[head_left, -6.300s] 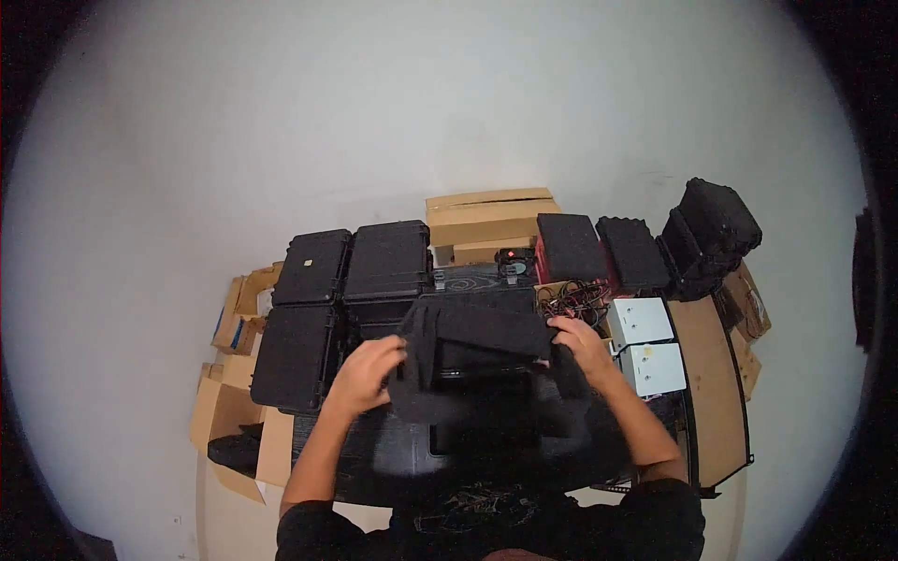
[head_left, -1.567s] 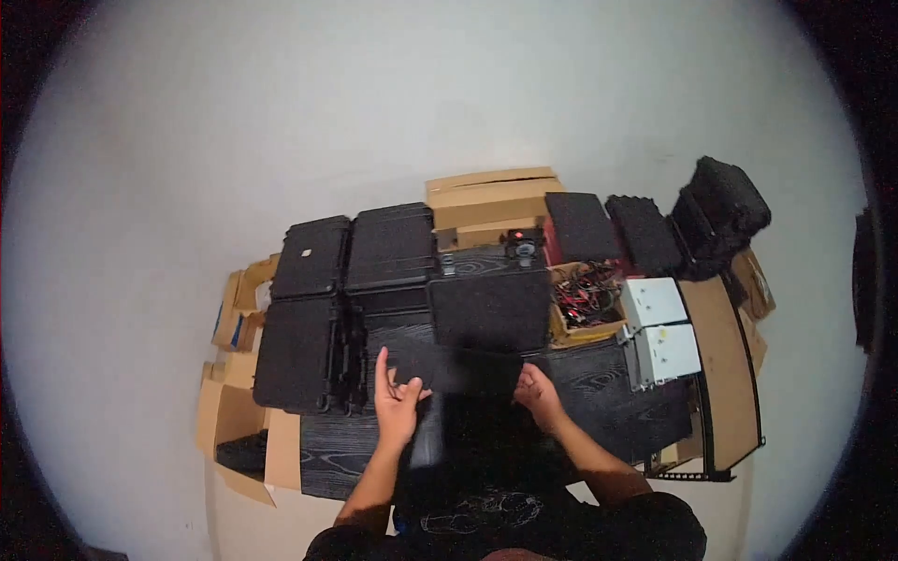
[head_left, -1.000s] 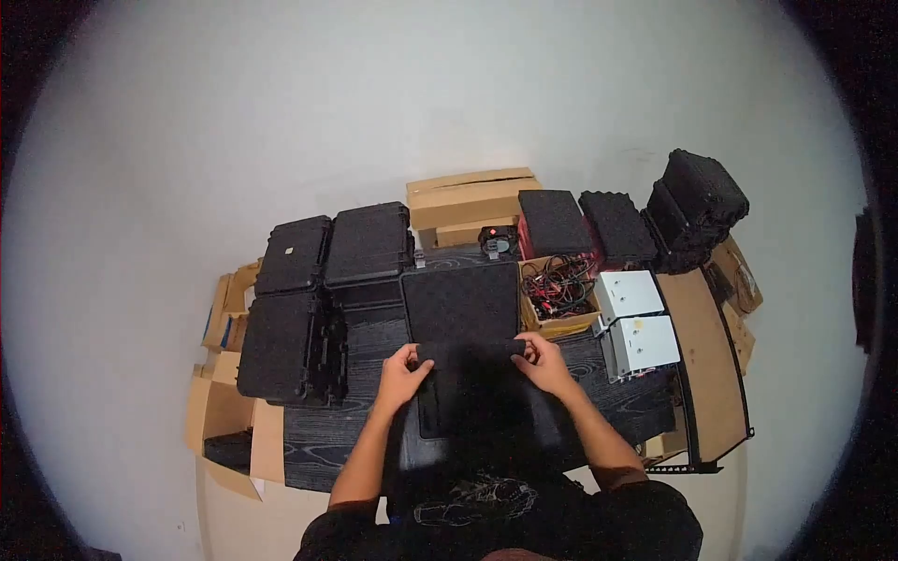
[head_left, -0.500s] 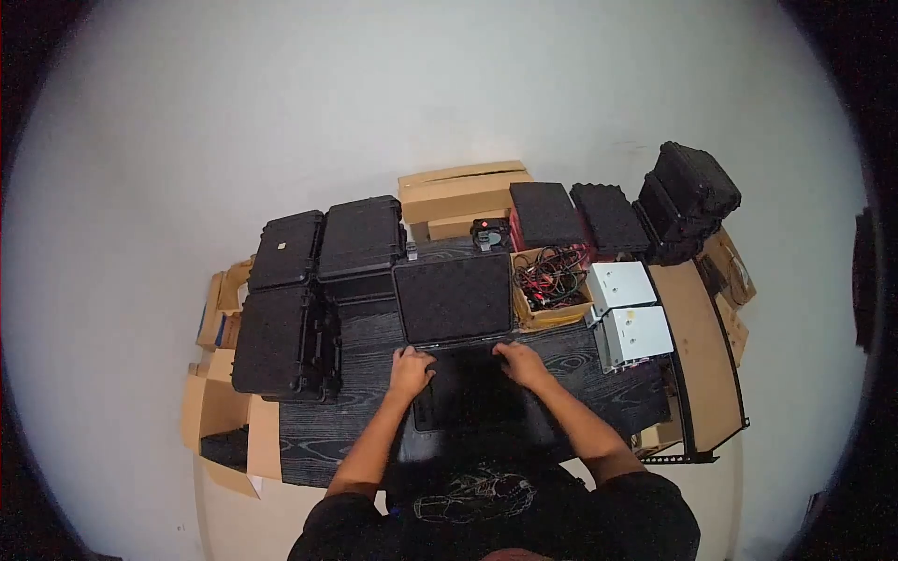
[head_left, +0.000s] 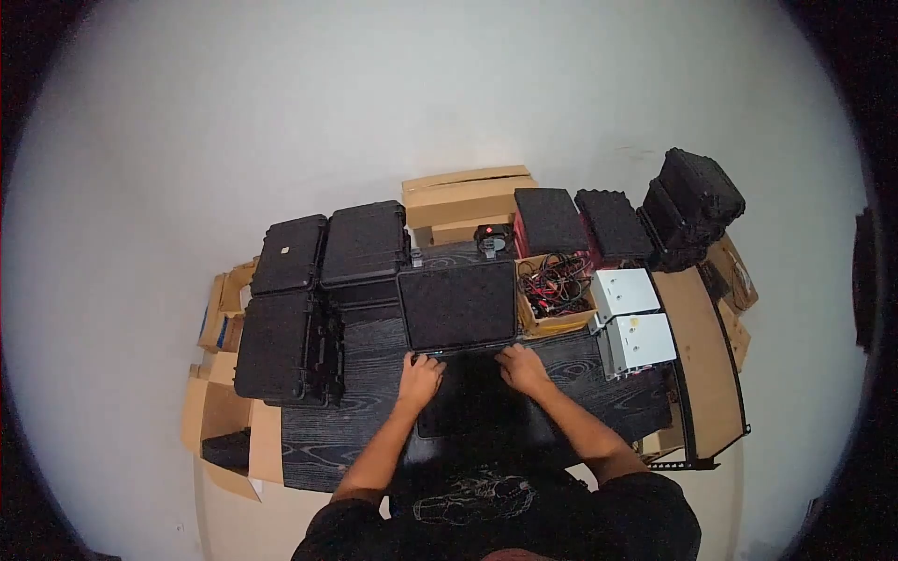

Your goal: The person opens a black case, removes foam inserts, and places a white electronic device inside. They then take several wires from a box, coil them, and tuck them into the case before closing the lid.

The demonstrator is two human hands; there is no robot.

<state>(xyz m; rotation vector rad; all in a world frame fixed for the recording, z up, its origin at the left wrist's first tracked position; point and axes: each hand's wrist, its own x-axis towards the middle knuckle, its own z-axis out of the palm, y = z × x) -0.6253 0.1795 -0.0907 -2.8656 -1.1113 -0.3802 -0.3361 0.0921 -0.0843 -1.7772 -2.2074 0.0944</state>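
Note:
A black hard case lies open on the table in front of me. Its raised lid (head_left: 460,304) is lined with dark foam and leans away from me. In the base lies a dark flat insert (head_left: 468,397), whose exact kind I cannot make out. At its back left corner my left hand (head_left: 423,378) is closed, fingers curled over the edge near the hinge. My right hand (head_left: 523,368) is closed in the same way at the back right corner. What sits under the fingertips is hidden.
Closed black cases (head_left: 281,346) stand on the left. A cardboard box of tangled cables (head_left: 558,285) and two white switch boxes (head_left: 641,338) are to the right. Behind are dark foam pieces (head_left: 547,222) and stacked cases (head_left: 692,201). The dark wood-grain table (head_left: 369,360) carries these.
My left hand has shifted slightly right and turned, with its knuckles now uppermost. The right hand stays almost in place. The whole view has moved slightly.

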